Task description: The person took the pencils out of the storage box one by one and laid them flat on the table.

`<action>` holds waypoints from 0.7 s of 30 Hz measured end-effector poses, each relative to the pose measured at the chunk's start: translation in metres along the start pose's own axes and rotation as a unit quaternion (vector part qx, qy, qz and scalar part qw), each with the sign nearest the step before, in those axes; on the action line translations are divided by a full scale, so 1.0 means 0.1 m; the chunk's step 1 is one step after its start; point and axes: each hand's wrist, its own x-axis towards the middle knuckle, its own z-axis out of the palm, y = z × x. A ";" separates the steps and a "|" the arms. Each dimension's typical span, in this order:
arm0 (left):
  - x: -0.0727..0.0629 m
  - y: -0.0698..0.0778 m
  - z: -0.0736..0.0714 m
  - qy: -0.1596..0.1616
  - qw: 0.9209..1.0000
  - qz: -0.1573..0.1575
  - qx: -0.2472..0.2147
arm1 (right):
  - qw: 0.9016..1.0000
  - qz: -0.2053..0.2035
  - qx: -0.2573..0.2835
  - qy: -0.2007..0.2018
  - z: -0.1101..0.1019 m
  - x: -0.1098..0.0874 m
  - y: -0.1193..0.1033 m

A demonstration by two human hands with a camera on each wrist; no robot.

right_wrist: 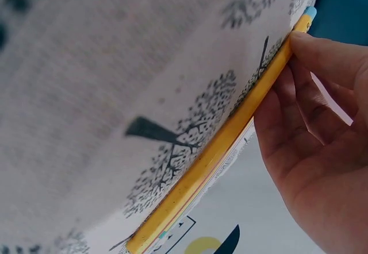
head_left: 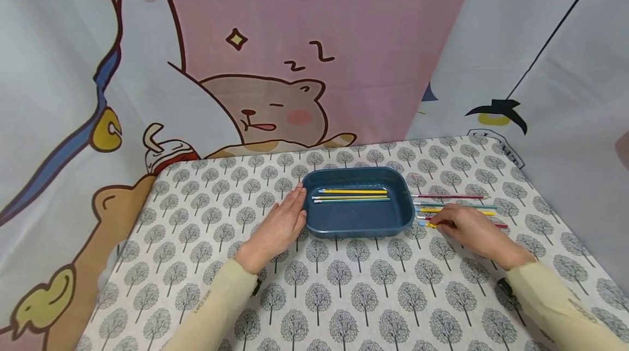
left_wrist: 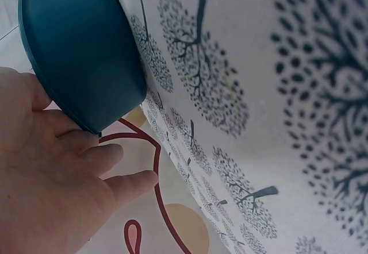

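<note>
A dark blue rectangular tub (head_left: 361, 229) stands on the table, holding yellow pencils (head_left: 352, 191) and a teal one (head_left: 351, 200). My left hand (head_left: 282, 225) rests its fairly straight fingers against the tub's left rim; the left wrist view shows them along the outer wall. At the tub's right, my right hand (head_left: 474, 233) pinches a yellow pencil (right_wrist: 213, 150) near its light-blue end, between thumb and fingers. That pencil lies low, at the tablecloth. Beyond this hand lie more pencils: a red one (head_left: 454, 196), a green one (head_left: 479, 206) and a yellow one (head_left: 484, 213).
A white tablecloth (head_left: 344, 285) with grey tree prints covers the table. Behind it hangs a curtain (head_left: 383, 56) with cartoon animals, and pale fabric (head_left: 580, 94) closes off the right side.
</note>
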 end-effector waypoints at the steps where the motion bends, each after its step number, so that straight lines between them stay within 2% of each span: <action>1: 0.00 0.00 0.00 0.000 1.000 0.000 0.000 | 1.000 0.001 0.000 -0.001 0.00 0.00 0.00; 21: -0.01 0.01 0.00 0.002 1.000 0.001 -0.002 | 1.000 0.013 0.010 -0.002 0.02 -0.01 0.00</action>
